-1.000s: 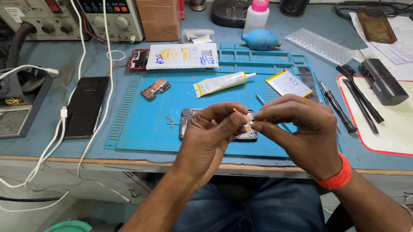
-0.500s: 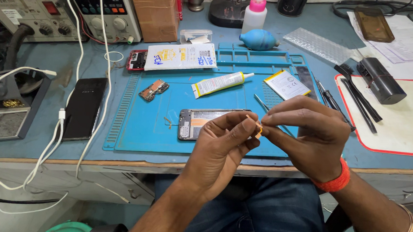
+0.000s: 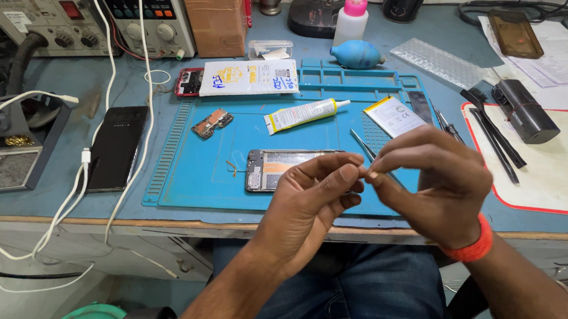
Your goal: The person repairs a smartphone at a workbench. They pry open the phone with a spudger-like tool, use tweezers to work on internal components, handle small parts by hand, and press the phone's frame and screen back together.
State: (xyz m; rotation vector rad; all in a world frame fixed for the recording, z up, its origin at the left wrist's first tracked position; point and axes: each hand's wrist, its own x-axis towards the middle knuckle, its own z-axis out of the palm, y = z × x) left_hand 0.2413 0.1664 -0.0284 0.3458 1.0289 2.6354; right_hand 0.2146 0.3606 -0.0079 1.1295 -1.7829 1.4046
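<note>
From my head view, my left hand (image 3: 312,200) and right hand (image 3: 434,187) meet fingertip to fingertip above the near edge of the desk (image 3: 54,94), both narrowed to a pinch on something too small to make out. Just behind them, the opened phone (image 3: 278,168) lies face down on the blue work mat (image 3: 207,176), its back off and insides bare. The glue tube (image 3: 304,114) and the battery (image 3: 394,115) rest further back, untouched. Judging by that, reassembly is hardly begun: the phone is still open.
</note>
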